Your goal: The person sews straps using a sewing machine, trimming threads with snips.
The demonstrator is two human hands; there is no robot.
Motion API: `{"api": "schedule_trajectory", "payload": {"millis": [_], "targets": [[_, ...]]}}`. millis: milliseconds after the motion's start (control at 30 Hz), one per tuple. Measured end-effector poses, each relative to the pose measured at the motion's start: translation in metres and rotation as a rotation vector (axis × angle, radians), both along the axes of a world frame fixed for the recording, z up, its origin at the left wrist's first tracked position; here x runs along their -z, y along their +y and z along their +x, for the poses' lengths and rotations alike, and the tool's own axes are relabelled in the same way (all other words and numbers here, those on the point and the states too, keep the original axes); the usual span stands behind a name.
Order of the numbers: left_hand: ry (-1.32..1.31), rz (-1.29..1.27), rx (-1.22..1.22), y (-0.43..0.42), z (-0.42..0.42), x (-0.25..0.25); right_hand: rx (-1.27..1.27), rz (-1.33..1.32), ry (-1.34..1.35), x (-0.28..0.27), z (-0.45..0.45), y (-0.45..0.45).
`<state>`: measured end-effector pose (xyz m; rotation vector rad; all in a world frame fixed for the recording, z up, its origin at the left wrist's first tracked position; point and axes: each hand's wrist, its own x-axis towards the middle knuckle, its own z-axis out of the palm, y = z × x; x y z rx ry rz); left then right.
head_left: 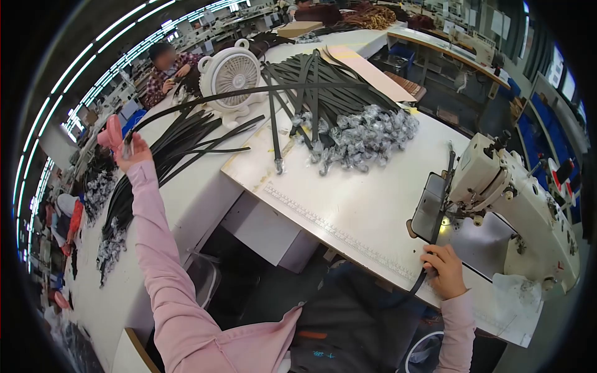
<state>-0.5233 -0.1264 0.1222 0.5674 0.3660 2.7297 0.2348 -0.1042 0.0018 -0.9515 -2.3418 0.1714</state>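
Gripping black strap (pixel 418 285) near tabletop's front edge (pixel 339 239), open surface (pixel 367 208) leftward: right grip (pixel 430 255); left grip (pixel 135 151), hold unclear.

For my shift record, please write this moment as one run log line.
left hand: at long black strap | right hand: holding another black strap | sewing machine: light on

I'm in a sewing workshop: a sewing machine (pixel 497 193) at my three o'clock, rows of worktables (pixel 217 34) toward eleven under long strip lights (pixel 121 22).
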Motion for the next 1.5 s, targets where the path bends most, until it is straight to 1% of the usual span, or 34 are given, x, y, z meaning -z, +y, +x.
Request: {"api": "schedule_trajectory", "payload": {"millis": [67,133,167,200,233,267,300,333,367,400,433,467,500,533,567,633,667,733,833,933,1167,1233,1333,1500], "targets": [[-0.154,0.152,-0.247,-0.064,-0.037,0.026,0.0,0.005,0.008,-0.003,-0.002,-0.001],[-0.333,0.08,-0.428,-0.111,-0.046,0.045,0.002,-0.013,0.028,-0.001,-0.002,-0.001],[-0.425,-0.012,-0.432,-0.124,-0.07,0.064,0.003,-0.021,0.036,0.0,-0.002,-0.002],[-0.401,-0.145,-0.45,-0.121,-0.077,0.078,0.009,-0.016,0.027,-0.001,-0.003,-0.003],[-0.378,-0.254,-0.414,-0.104,-0.082,0.086,0.012,-0.007,0.019,-0.004,-0.003,-0.004],[-0.301,-0.324,-0.346,-0.076,-0.037,0.08,0.01,0.007,0.013,-0.006,-0.005,-0.004],[-0.154,-0.45,-0.142,-0.048,-0.003,0.078,0.01,0.016,0.011,-0.005,-0.007,-0.002],[0.022,-0.503,-0.007,-0.018,0.048,0.077,0.004,0.025,0.01,-0.002,-0.005,-0.001],[0.28,-0.545,0.205,0.005,0.108,0.075,-0.002,0.031,0.007,0.0,-0.004,-0.001],[0.492,-0.695,0.279,0.028,0.176,0.067,-0.008,0.024,0.011,-0.001,-0.005,-0.001],[0.708,-0.764,0.462,0.041,0.233,0.068,-0.029,0.03,0.016,-0.003,-0.009,0.002],[0.96,-0.774,0.676,0.051,0.28,0.075,-0.034,0.03,0.016,-0.004,-0.009,0.002],[1.224,-0.77,0.78,0.054,0.332,0.076,-0.017,0.022,0.013,-0.004,-0.006,-0.003],[1.621,-0.626,0.712,0.058,0.373,0.077,-0.005,0.009,0.002,-0.005,-0.005,-0.004],[1.862,-0.393,0.603,0.067,0.411,0.089,-0.008,0.003,-0.015,-0.004,-0.003,-0.004],[1.988,-0.198,0.582,0.072,0.478,0.105,-0.003,-0.019,-0.046,-0.003,0.003,-0.004],[2.034,-0.163,0.519,0.078,0.506,0.111,-0.004,-0.007,-0.059,0.002,0.007,-0.003],[2.113,-0.106,0.357,0.086,0.544,0.12,-0.002,-0.028,-0.096,-0.002,0.01,-0.003],[2.121,-0.116,0.169,0.101,0.574,0.133,-0.011,-0.02,-0.07,0.006,0.015,-0.002],[2.09,-0.094,0.104,0.11,0.585,0.14,-0.032,-0.032,-0.049,0.009,0.016,-0.001],[2.074,0.013,0.127,0.123,0.595,0.143,-0.05,-0.031,-0.035,0.01,0.018,0.0],[2.064,0.008,0.151,0.125,0.593,0.141,-0.049,-0.029,-0.018,0.011,0.017,0.0],[2.029,-0.026,0.25,0.125,0.59,0.145,-0.048,-0.026,-0.026,0.011,0.017,0.0],[2.071,-0.063,0.317,0.124,0.587,0.142,-0.04,-0.048,-0.022,0.009,0.017,0.0]]}}
